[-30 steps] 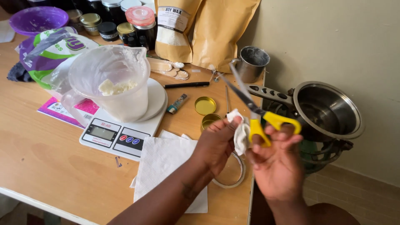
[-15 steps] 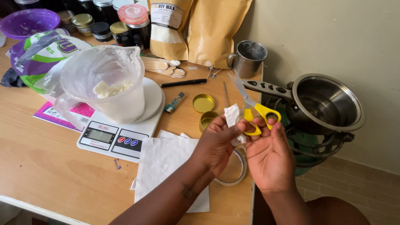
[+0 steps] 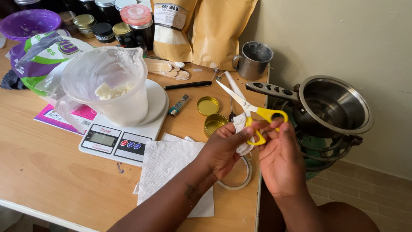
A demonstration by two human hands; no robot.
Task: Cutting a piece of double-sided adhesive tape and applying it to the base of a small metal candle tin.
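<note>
The yellow-handled scissors (image 3: 253,112) are now tilting further, blades apart, as the right hand (image 3: 281,161) is clamping their loops and the left hand (image 3: 225,148) is pinching a white tissue scrap (image 3: 241,129) against them. Just beyond the grip are lying two gold tins (image 3: 209,106) (one open), and a saucepan (image 3: 332,105) is crowding in from the right. A tape ring (image 3: 240,180) is sitting half hidden beneath the left hand.

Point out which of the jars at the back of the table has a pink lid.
The tall dark jar just left of the brown pouch; its lid is pink, while the neighbouring jars have gold or black lids.
</note>
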